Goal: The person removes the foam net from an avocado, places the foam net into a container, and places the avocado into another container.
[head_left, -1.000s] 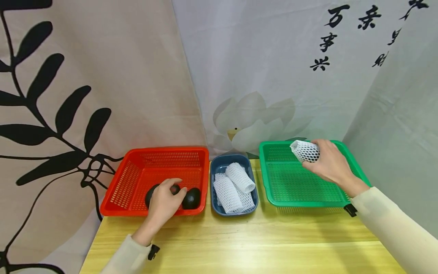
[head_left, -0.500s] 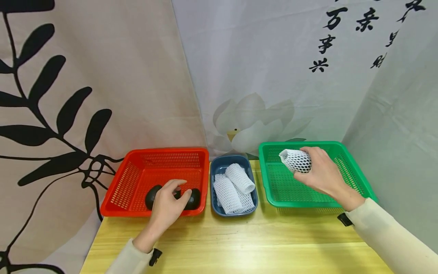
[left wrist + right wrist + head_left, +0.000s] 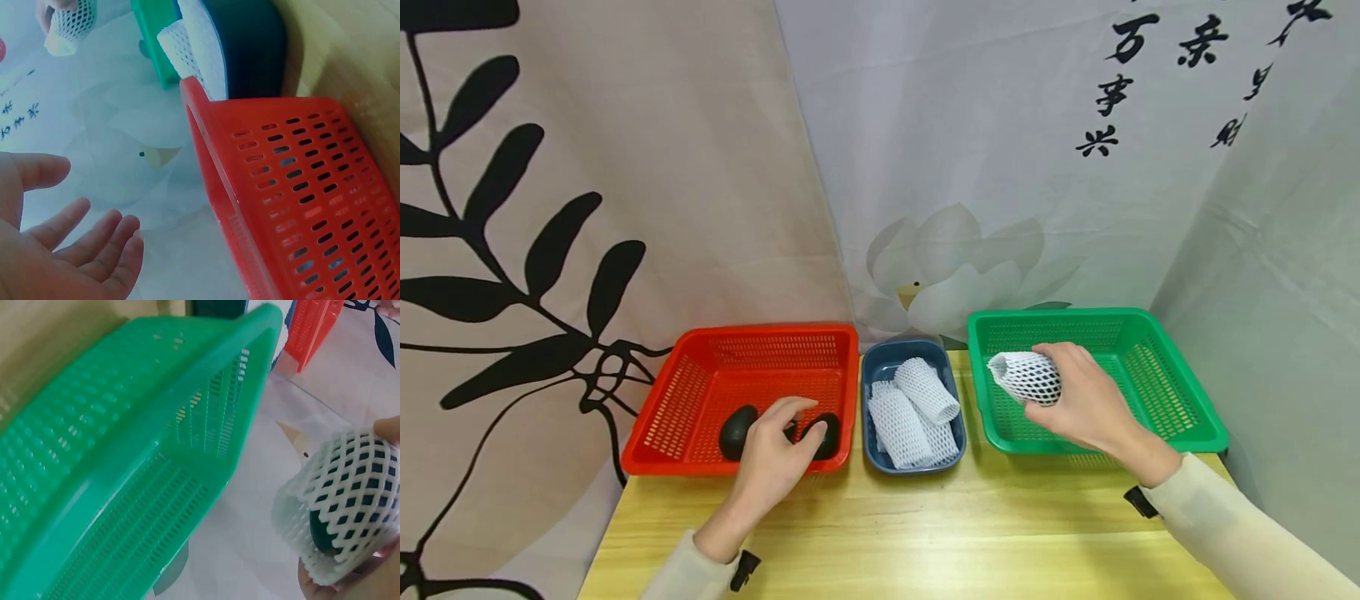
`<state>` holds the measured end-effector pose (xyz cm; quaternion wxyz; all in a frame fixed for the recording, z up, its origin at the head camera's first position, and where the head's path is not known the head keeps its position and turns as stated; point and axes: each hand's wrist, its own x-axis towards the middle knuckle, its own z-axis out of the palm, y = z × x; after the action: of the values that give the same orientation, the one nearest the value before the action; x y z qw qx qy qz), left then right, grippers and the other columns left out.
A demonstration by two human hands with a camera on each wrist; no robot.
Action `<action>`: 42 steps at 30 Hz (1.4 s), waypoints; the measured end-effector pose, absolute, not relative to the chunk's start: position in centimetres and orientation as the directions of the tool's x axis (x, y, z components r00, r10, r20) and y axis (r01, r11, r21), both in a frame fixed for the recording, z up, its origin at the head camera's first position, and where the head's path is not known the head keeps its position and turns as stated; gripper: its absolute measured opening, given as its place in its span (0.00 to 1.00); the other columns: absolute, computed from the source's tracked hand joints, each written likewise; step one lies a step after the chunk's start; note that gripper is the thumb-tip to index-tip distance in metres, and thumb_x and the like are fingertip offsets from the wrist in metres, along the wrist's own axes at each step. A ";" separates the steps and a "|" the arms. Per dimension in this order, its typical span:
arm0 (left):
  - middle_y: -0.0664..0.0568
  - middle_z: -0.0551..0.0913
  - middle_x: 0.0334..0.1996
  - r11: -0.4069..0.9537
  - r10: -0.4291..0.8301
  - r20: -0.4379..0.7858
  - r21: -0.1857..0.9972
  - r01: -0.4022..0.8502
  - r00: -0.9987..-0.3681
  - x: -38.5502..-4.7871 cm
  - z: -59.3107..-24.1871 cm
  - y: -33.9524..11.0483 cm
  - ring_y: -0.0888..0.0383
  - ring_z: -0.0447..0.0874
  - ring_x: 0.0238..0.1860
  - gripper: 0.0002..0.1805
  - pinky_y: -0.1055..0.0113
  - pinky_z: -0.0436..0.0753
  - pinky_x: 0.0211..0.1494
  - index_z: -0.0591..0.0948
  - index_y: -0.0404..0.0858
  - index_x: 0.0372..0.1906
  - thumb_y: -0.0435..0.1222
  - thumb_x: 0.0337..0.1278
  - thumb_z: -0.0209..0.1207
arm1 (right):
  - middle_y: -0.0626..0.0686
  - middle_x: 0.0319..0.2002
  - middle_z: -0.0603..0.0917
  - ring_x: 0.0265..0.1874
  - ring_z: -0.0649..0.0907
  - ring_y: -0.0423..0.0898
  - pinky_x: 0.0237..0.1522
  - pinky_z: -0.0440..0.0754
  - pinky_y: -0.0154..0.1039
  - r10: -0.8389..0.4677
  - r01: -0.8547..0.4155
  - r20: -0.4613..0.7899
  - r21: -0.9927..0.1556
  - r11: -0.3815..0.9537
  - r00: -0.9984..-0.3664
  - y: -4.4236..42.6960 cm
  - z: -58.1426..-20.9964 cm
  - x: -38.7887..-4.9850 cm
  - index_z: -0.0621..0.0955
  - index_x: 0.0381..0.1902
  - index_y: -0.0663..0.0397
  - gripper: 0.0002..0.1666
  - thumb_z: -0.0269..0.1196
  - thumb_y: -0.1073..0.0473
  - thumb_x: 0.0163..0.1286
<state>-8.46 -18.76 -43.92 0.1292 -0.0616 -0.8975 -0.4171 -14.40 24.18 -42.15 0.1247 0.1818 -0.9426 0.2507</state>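
My right hand (image 3: 1088,407) holds an avocado wrapped in a white foam net sleeve (image 3: 1028,377) above the green basket (image 3: 1161,367). In the right wrist view the dark avocado (image 3: 322,534) shows through the mesh and the sleeve's loose end. My left hand (image 3: 772,458) hovers over the front of the red basket (image 3: 696,400), fingers loosely bent and holding nothing, as the left wrist view confirms. A dark avocado (image 3: 736,432) lies left of that hand, another (image 3: 826,437) to its right; a dark patch between them is mostly hidden behind the fingers.
Between the two baskets stands a small blue bin (image 3: 874,360) with several white foam net sleeves (image 3: 901,427) in it. All sit along the back of a wooden table (image 3: 910,533), against a printed curtain (image 3: 722,167).
My right hand has moved left and down over the green basket with the wrapped avocado. My left hand has shifted slightly right, uncovering more of the left avocado.
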 end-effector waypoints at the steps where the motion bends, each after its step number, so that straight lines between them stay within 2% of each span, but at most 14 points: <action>1: 0.51 0.85 0.56 0.641 0.006 0.283 0.735 0.221 -0.959 -8.4 -43.9 -18.7 0.53 0.83 0.50 0.17 0.52 0.84 0.50 0.87 0.42 0.56 0.36 0.62 0.71 | 0.60 0.55 0.80 0.48 0.78 0.56 0.38 0.80 0.51 -0.286 -0.411 0.328 -0.424 0.807 -0.900 24.0 -42.3 -14.2 0.76 0.64 0.63 0.42 0.74 0.55 0.52; 5: 0.50 0.85 0.57 0.622 0.015 0.282 0.749 0.230 -0.959 -8.2 -44.0 -18.5 0.50 0.83 0.56 0.18 0.46 0.83 0.57 0.87 0.41 0.56 0.35 0.62 0.72 | 0.60 0.55 0.81 0.46 0.78 0.54 0.36 0.81 0.49 -0.306 -0.427 0.326 -0.418 0.802 -0.894 23.5 -42.7 -13.6 0.77 0.64 0.61 0.42 0.75 0.54 0.51; 8: 0.52 0.84 0.57 0.612 0.028 0.287 0.753 0.244 -0.958 -8.0 -44.1 -18.2 0.51 0.82 0.59 0.18 0.45 0.82 0.60 0.87 0.42 0.56 0.34 0.61 0.72 | 0.60 0.54 0.81 0.46 0.78 0.54 0.35 0.80 0.47 -0.318 -0.438 0.325 -0.423 0.794 -0.891 23.1 -43.0 -13.1 0.77 0.63 0.60 0.42 0.75 0.53 0.50; 21: 0.55 0.85 0.55 0.607 0.110 0.339 0.721 0.333 -0.934 -6.7 -44.9 -16.3 0.56 0.82 0.55 0.19 0.51 0.85 0.57 0.88 0.43 0.53 0.33 0.56 0.75 | 0.56 0.52 0.83 0.48 0.81 0.52 0.42 0.84 0.50 -0.381 -0.516 0.374 -0.388 0.764 -0.846 21.4 -45.0 -11.0 0.78 0.61 0.61 0.46 0.77 0.53 0.42; 30: 0.53 0.85 0.55 0.588 0.144 0.345 0.724 0.361 -0.927 -6.1 -45.6 -15.3 0.55 0.81 0.59 0.19 0.51 0.82 0.62 0.88 0.39 0.53 0.31 0.55 0.74 | 0.54 0.52 0.83 0.48 0.81 0.50 0.42 0.85 0.48 -0.404 -0.536 0.375 -0.385 0.751 -0.834 20.9 -45.8 -9.7 0.78 0.62 0.59 0.47 0.78 0.53 0.40; 37: 0.60 0.84 0.56 0.558 0.168 0.341 0.740 0.374 -0.925 -5.2 -46.2 -14.2 0.57 0.80 0.60 0.19 0.49 0.80 0.65 0.88 0.43 0.52 0.30 0.54 0.75 | 0.54 0.52 0.83 0.49 0.82 0.50 0.46 0.86 0.51 -0.450 -0.591 0.404 -0.366 0.719 -0.797 20.0 -47.0 -8.5 0.79 0.60 0.59 0.46 0.78 0.54 0.38; 42: 0.63 0.84 0.55 0.527 0.203 0.352 0.747 0.405 -0.914 -4.5 -47.2 -13.5 0.58 0.80 0.59 0.20 0.55 0.83 0.62 0.88 0.45 0.51 0.29 0.52 0.75 | 0.53 0.52 0.83 0.50 0.82 0.50 0.47 0.86 0.52 -0.458 -0.595 0.396 -0.370 0.714 -0.796 19.3 -47.8 -7.6 0.79 0.60 0.59 0.47 0.78 0.54 0.36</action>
<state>-4.52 -13.49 -47.19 0.1114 -0.1754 -0.8667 -0.4535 -7.56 19.34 -47.82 0.1391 0.2878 -0.9151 0.2457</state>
